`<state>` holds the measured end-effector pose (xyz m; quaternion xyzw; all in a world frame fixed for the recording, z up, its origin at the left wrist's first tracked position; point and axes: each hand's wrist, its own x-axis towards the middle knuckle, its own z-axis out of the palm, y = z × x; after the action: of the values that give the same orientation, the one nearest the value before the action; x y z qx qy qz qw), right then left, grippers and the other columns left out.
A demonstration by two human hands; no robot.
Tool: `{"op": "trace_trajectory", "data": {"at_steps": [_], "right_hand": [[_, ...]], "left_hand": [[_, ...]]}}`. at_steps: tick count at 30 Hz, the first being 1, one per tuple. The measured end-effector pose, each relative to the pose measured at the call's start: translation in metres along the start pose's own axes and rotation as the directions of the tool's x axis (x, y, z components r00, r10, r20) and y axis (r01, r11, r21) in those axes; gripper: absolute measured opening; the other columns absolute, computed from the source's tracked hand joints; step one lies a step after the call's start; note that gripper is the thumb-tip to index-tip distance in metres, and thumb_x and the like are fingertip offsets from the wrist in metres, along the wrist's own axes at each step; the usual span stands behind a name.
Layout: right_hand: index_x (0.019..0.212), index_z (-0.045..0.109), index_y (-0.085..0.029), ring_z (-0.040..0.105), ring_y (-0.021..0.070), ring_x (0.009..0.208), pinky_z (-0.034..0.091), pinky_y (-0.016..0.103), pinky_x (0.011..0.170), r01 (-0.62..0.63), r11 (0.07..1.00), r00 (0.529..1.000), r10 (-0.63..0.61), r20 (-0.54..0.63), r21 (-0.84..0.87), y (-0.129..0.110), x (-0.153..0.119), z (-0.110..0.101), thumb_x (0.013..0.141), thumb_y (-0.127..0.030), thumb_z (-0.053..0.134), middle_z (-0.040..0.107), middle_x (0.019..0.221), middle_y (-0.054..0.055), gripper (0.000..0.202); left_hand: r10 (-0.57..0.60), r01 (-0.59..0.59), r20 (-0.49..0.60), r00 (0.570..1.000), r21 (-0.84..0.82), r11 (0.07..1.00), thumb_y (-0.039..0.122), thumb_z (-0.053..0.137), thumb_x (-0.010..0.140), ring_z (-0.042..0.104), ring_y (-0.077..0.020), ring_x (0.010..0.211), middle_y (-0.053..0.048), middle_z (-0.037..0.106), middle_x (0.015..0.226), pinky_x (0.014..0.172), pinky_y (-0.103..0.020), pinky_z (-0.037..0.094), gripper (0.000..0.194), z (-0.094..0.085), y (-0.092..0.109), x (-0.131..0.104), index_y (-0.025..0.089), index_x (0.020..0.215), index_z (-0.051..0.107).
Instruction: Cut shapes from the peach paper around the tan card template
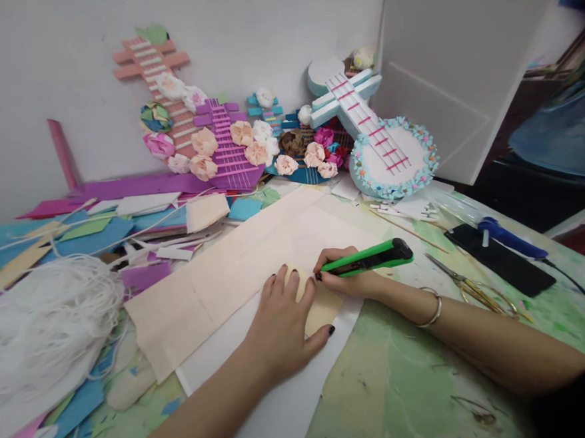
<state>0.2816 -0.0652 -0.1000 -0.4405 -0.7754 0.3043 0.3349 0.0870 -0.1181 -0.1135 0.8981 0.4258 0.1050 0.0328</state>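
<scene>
My right hand point(349, 275) grips a green and black utility knife point(370, 259), its front end pointing down and left at the paper. The blade itself is hidden by my fingers. Beside it, my left hand point(284, 319) lies flat with fingers spread, pressing on a small yellowish piece of paper point(323, 307). Under that piece are a large cream sheet point(216, 278) and a white sheet point(281, 413), both spread on the green-patterned table point(379, 386).
Tangled white cord point(54, 329) and coloured scraps point(98, 232) cover the left side. Flower-decorated paper instruments point(227, 143) and a light-blue one point(382, 146) lean at the back. Gold-handled scissors point(472, 286), a black phone point(501, 264) and a blue glue gun point(511, 237) lie right.
</scene>
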Motion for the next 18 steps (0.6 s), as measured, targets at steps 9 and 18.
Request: {"op": "trace_trajectory", "data": {"at_steps": [9, 18], "right_hand": [[0.073, 0.065, -0.015, 0.053, 0.0107, 0.052, 0.041, 0.02, 0.051, -0.017, 1.0, 1.0, 0.018, 0.024, -0.019, -0.0031, -0.0014, -0.0017, 0.07, -0.021, 0.057, 0.064, 0.059, 0.002, 0.01], [0.073, 0.065, -0.015, 0.055, 0.0116, 0.053, 0.043, 0.022, 0.053, -0.024, 1.0, 0.999, 0.025, 0.035, -0.013, -0.0011, -0.0024, -0.0028, 0.07, -0.022, 0.057, 0.066, 0.061, 0.003, 0.011]], "left_hand": [[-0.007, 0.007, 0.003, 1.0, 0.007, 1.0, 0.055, 0.047, 0.086, 0.027, -0.0442, 0.135, -0.023, 0.042, 0.138, 0.107, -0.058, 0.025, 0.069, -0.0006, 0.0007, -0.0003, 0.011, 0.139, 0.043], [-0.004, 0.003, -0.01, 1.0, -0.004, 1.0, 0.055, 0.049, 0.085, 0.027, -0.044, 0.134, -0.022, 0.044, 0.136, 0.106, -0.058, 0.026, 0.068, -0.0002, 0.0003, 0.0, 0.012, 0.138, 0.044]]}}
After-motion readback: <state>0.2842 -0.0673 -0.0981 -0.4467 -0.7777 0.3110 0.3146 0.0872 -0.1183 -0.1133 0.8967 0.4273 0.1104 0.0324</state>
